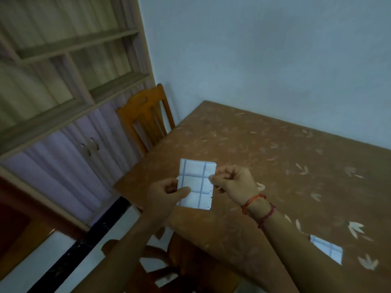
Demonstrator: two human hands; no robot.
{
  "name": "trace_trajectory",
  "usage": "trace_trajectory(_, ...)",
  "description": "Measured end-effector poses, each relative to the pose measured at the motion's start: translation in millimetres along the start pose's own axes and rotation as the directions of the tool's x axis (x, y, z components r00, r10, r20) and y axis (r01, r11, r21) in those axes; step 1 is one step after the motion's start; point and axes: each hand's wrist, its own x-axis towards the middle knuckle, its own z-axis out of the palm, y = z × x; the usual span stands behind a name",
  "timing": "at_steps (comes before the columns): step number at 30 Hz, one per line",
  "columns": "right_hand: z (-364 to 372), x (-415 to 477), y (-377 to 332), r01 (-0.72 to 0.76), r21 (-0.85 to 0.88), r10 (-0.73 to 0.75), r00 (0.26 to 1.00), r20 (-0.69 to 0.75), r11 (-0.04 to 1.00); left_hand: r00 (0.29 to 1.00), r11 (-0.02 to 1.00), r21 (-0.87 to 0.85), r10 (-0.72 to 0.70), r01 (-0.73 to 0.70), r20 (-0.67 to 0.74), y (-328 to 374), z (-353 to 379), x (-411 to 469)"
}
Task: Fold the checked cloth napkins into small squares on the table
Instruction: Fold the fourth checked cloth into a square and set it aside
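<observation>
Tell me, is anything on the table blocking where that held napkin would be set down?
Nothing visible. The left hand and right hand pinch the napkin above the table, bare nearby; a second folded napkin lies aside by the right forearm.

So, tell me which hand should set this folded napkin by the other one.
Right, probably. The right hand pinches the white blue-checked napkin over the brown leaf-patterned table, nearer the second folded napkin; the left hand holds it at the table's edge.
</observation>
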Motion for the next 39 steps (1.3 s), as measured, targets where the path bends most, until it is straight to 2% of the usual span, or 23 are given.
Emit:
trace_trajectory(8,67.1,12.0,-24.5,0.051,0.032,-0.058,0.953,0.296,0.998,0.990,0.994,-0.100,0.034,-0.047,-0.135,-6.0,-69.1,-37.8)
trace_trajectory(12,113.6,12.2,-34.0,0.110,-0.004,-0.099,0.914,0.394,0.994,0.980,0.984,-0.174,-0.063,0.030,-0.187,-20.9,-109.2,-57.1)
trace_trajectory(16,164.1,3.5,-43.0,0.092,0.035,-0.098,0.885,0.455,0.995,0.965,0.977,-0.200,-0.118,0.071,-0.234,-43.1,-150.5,-68.1)
trace_trajectory(23,263.7,1.1,-68.1,0.178,-0.079,-0.099,0.805,0.585,0.981,0.976,0.983,-0.153,-0.127,0.100,-0.177,-85.4,-241.7,-70.3)
trace_trajectory(29,344.4,3.2,-91.9,0.211,-0.169,-0.073,0.805,0.589,0.963,0.981,0.977,-0.177,-0.145,0.121,-0.128,-102.0,-325.1,-61.0)
trace_trajectory(32,373.0,10.7,-100.6,0.229,-0.184,-0.100,0.843,0.529,0.956,0.974,0.955,-0.264,-0.175,0.132,-0.146,-107.5,-354.8,-49.5)
trace_trajectory(39,399.3,52.9,-107.1,0.131,-0.163,-0.063,0.928,0.367,0.978,0.954,0.846,-0.500,-0.278,0.185,-0.117,-114.1,-375.9,-0.9)
